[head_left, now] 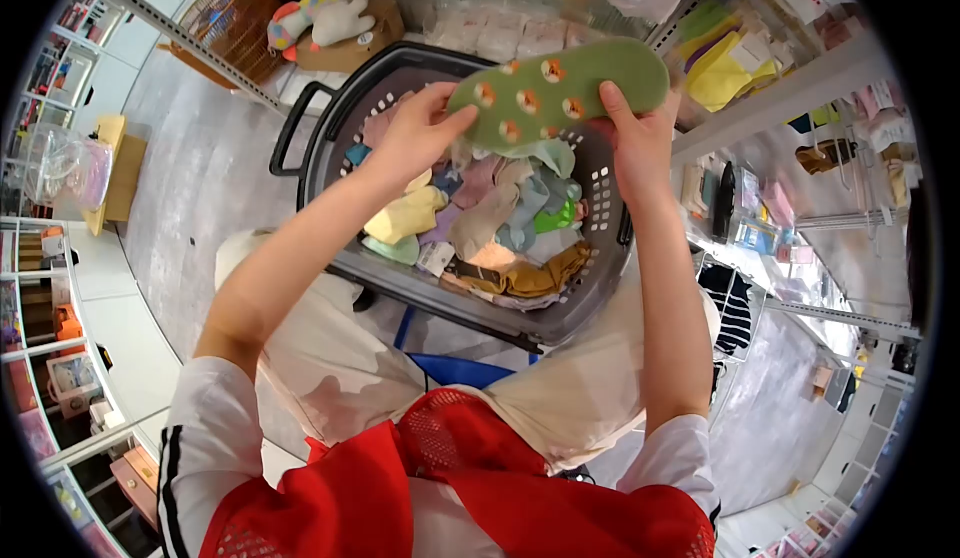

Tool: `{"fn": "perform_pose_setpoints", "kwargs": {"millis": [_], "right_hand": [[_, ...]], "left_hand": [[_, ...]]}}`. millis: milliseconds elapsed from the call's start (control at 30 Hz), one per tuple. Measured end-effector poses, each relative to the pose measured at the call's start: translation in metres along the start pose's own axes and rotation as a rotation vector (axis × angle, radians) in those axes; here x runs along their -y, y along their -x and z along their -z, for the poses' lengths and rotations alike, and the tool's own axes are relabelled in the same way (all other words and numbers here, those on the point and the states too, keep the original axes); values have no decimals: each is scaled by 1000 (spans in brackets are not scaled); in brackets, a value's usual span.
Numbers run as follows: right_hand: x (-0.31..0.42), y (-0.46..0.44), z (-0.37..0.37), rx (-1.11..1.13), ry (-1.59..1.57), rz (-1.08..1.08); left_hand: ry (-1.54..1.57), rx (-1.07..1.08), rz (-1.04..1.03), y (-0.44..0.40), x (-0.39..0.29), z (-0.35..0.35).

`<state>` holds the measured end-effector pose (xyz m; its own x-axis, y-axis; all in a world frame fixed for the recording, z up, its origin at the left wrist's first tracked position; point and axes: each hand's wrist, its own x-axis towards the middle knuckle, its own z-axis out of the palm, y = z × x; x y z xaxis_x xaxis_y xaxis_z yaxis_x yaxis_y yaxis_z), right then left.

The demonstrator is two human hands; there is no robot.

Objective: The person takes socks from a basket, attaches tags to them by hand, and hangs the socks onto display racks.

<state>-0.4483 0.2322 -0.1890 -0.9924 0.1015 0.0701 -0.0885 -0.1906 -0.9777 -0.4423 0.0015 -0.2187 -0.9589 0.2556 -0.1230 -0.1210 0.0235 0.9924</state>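
Stretched flat between my hands is a long green sock (530, 98) with rounded ends and small orange-and-white animal faces. My left hand (430, 123) pinches its left end between thumb and fingers. At the other end, my right hand (640, 128) grips it with the thumb on top and the fingers behind. Below the sock stands a dark grey plastic basket (325, 203) with perforated sides and black handles. A heap of folded fabric pieces (470, 208) in yellow, mauve, blue, green and brown fills its middle. The sock and my hands hide the basket's far right part.
A metal shelf frame (770, 88) with hanging goods rises at right. Behind the basket are a plush toy (340, 20), a cardboard box (385, 26) and a wicker basket (225, 33). A blue stool (460, 370) shows between the legs. White cabinets (105, 268) line the left.
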Motion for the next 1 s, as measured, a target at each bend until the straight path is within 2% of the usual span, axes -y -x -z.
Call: {"fn": "perform_pose_setpoints", "kwargs": {"millis": [100, 133, 167, 233, 267, 333, 367, 433, 533, 633, 667, 767, 867, 1000], "right_hand": [[5, 7, -10, 68, 692, 759], [1, 13, -16, 188, 740, 912], [-6, 18, -23, 314, 783, 1067], [-30, 24, -35, 623, 813, 1075], [-35, 26, -40, 665, 814, 1053], [-39, 30, -47, 746, 821, 992], [-40, 28, -46, 736, 799, 937], [-41, 21, -42, 708, 754, 835], [-33, 3, -50, -4, 765, 769], [-37, -15, -48, 39, 297, 283], [-40, -18, -43, 119, 255, 198], [-39, -20, -45, 171, 228, 96], [-47, -26, -36, 211, 612, 388], [-35, -28, -29, 262, 942, 544]], "left_hand": [[462, -44, 292, -7, 15, 7], [654, 200, 350, -7, 13, 13], [731, 277, 280, -9, 11, 13], [886, 422, 137, -10, -5, 6], [866, 356, 203, -18, -2, 9], [624, 221, 235, -23, -5, 10], [502, 155, 239, -26, -8, 11], [563, 146, 230, -31, -10, 13], [546, 135, 214, -33, -17, 11], [457, 154, 217, -35, -14, 12], [423, 169, 222, -35, -11, 11], [389, 196, 190, -30, -5, 4], [253, 208, 205, -29, 7, -4], [232, 197, 197, -27, 8, -8]]}}
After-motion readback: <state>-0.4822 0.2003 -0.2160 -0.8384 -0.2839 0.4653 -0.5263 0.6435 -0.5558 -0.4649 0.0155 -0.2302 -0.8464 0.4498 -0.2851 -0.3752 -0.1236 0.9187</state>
